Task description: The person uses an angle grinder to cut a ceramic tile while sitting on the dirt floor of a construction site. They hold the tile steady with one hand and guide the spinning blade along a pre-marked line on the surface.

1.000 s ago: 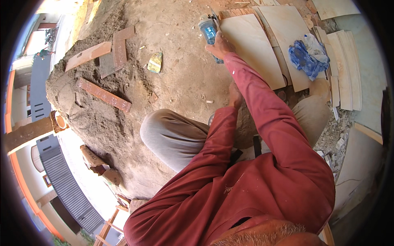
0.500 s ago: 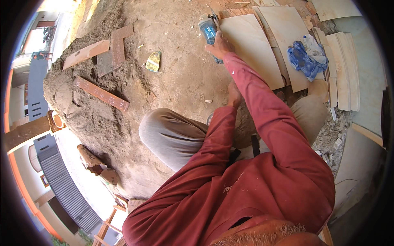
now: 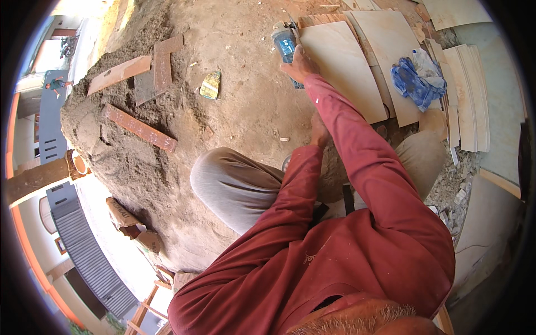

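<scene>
My right hand is wrapped round a blue angle grinder with a grey head. The grinder lies against the left edge of a cream tile, its disc side near the tile's far left corner. My left hand is low, close to the tile's near end, partly covered by my right forearm; its fingers are hidden, so I cannot see whether it holds anything. Further right lies a second long cream tile.
A crumpled blue and white cloth or bag rests over the right tile's edge. Stacked tile strips stand further right. Left, reddish-brown tile strips lie on a sand heap. A yellow packet sits on the ground.
My hands and the grinder stay almost in place; the view shifts slightly. At the far left background, a person has come more fully into sight.
</scene>
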{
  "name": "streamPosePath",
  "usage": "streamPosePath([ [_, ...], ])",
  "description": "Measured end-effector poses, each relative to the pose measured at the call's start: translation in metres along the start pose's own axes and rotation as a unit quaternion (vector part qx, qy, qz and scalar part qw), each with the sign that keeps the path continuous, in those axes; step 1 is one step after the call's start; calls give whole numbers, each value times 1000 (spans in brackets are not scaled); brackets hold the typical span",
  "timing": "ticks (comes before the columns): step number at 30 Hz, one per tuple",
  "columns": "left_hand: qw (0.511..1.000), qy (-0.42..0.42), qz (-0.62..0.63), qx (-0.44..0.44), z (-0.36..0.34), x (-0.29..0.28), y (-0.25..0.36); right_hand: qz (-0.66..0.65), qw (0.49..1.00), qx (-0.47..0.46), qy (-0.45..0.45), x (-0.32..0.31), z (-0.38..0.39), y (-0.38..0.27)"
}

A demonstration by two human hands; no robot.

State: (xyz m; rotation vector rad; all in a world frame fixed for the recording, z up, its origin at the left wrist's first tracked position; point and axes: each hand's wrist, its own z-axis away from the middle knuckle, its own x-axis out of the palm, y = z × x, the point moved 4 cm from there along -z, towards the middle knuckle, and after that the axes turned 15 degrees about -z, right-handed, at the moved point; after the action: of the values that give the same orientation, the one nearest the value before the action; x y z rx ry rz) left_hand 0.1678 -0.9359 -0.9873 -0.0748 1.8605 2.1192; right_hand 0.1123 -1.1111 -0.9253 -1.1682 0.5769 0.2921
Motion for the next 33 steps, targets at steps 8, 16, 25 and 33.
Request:
streamPosePath([
  [8,1000,0,0,1,-5,-1,-11,5,1000,-2,5,1,8,-4],
  [16,994,-37,99,-21,-4,9,-13,-51,996,-66,7,-14,18,-8],
  [25,925,-191,197,-262,30,19,0,-332,928,-167,7,-172,19,-39],
  [33,951,-55,145,-267,4,-25,-19,-393,908,-95,104,-289,39,35],
])
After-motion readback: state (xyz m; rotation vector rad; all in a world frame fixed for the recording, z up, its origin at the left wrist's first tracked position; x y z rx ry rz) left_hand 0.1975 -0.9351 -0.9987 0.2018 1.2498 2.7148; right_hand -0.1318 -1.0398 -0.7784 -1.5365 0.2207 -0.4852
